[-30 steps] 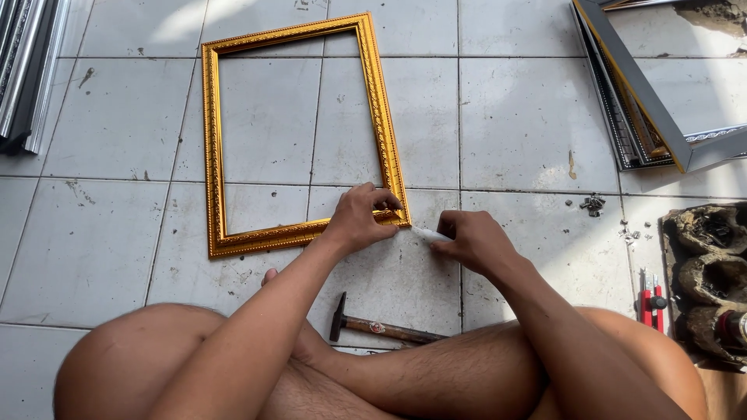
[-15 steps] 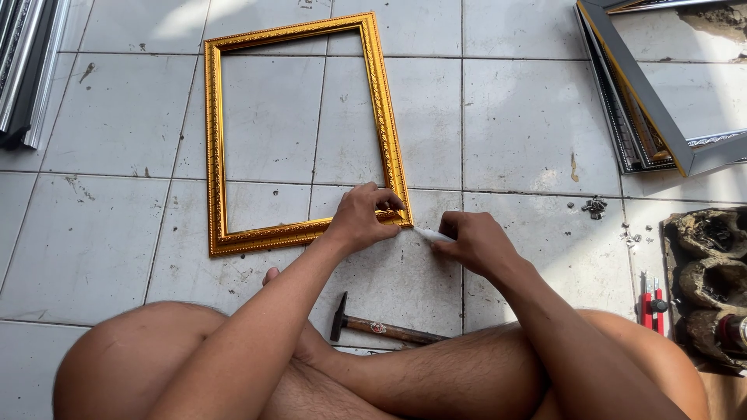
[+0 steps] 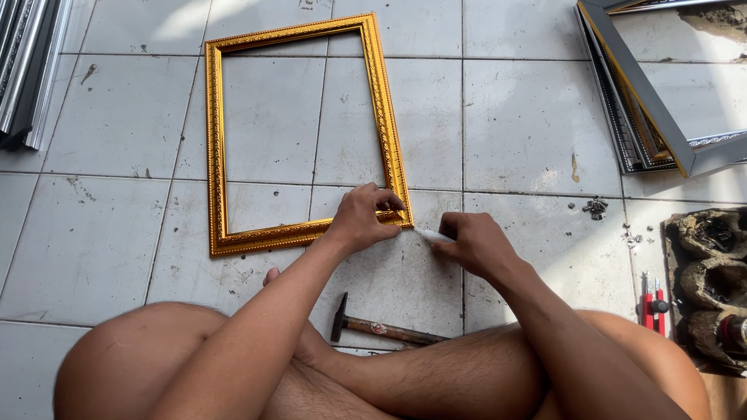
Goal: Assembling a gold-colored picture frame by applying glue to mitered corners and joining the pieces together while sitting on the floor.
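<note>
notably, frame [image 3: 298,132]: gilt, stiff, likely light; best held by rails.
left hand [image 3: 364,218]: pressed its corner.
right hand [image 3: 476,243]: pinched small white piece [image 3: 433,232].

frame [image 3: 296,124] flat on floor [image 3: 109,233], hammer [image 3: 381,328] nearer, stacked frames [image 3: 661,101] far right

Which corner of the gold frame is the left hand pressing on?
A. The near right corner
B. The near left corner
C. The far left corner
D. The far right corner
A: the left hand rests on the gold frame at its near right corner, close to the right hand.
</note>
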